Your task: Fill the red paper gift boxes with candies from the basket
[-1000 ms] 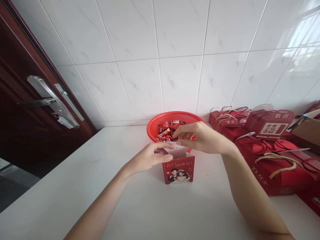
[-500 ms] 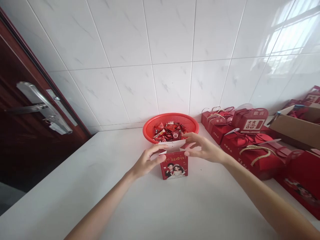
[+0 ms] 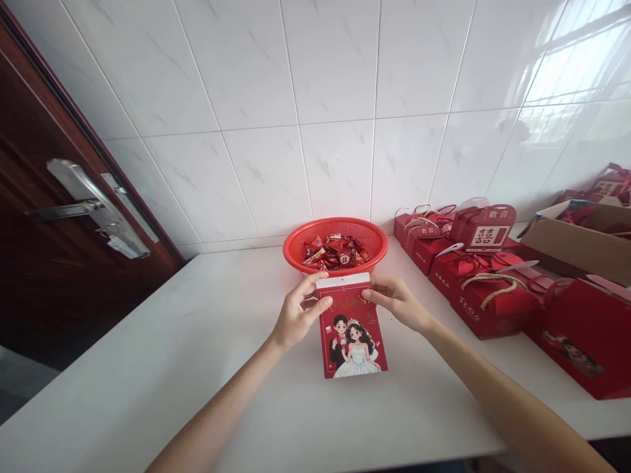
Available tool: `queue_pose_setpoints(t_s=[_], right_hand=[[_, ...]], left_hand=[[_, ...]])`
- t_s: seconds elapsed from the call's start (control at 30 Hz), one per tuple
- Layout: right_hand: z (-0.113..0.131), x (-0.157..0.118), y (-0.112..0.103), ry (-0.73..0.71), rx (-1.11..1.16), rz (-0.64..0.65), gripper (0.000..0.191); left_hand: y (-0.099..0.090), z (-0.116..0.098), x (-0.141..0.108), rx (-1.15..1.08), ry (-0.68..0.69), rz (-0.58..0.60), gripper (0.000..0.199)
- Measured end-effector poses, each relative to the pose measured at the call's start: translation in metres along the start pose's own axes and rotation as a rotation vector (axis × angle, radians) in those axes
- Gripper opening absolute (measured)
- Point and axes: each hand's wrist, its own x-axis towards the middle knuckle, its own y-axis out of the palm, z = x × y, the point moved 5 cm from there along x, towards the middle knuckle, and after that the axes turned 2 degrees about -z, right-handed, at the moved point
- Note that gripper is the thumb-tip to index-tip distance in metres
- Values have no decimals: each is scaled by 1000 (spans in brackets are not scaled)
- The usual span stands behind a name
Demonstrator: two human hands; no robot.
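A red paper bag [image 3: 352, 335] with a cartoon bride and groom on its front is held by its upper end, its printed face turned up toward me. My left hand [image 3: 296, 312] pinches its upper left edge, thumb on the front. On the upper right edge, my right hand [image 3: 397, 302] grips it the same way. A white strip shows along the bag's top. Just behind it, a red plastic basket [image 3: 377, 244] holds several wrapped candies [image 3: 338, 253] in red wrappers.
Red gift boxes [image 3: 497, 302] with rope handles line the right side of the white table [image 3: 221, 394]. A cardboard box [image 3: 576, 240] stands farther right. A brown door [image 3: 29, 263] with a metal handle is at the left, a tiled wall behind.
The bag has tilted, its lower end swinging toward me, so more of its front shows. Its open top now looks narrow or flattened, and both hands have closed on its edges.
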Motion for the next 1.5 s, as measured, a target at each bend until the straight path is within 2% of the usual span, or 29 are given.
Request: queue_pose_setpoints(t_s=[0.2,0.37,0.53,0.63,0.8,1.0,1.23,1.4,1.5], right_hand=[[-14,-3,2,41,12,-71,37],[-13,-5,-1,29,-24,-183,36],[-10,-7,2,41,-53,-163,47],[-7,-8,2,40,-48,-150,47],[-2,-12,4,3,-60,-126,46],[-2,-14,4,-28,-113,-123,47],[1,-13,3,-66,-159,-104,40],[6,-14,-1,-110,-299,-91,38],[10,-13,-5,-120,-303,-75,39]], left_hand=[[0,3,-3,124,81,-79,32],[0,3,-4,123,112,-85,28],[0,3,-8,129,116,-87,25],[2,4,-10,148,109,-79,28],[4,7,-11,47,5,-119,52],[15,0,-13,-5,-97,39,41],[14,-1,-14,-10,-76,37,38],[12,4,-15,-1,-82,25,41],[15,11,-17,-88,-77,39,47]])
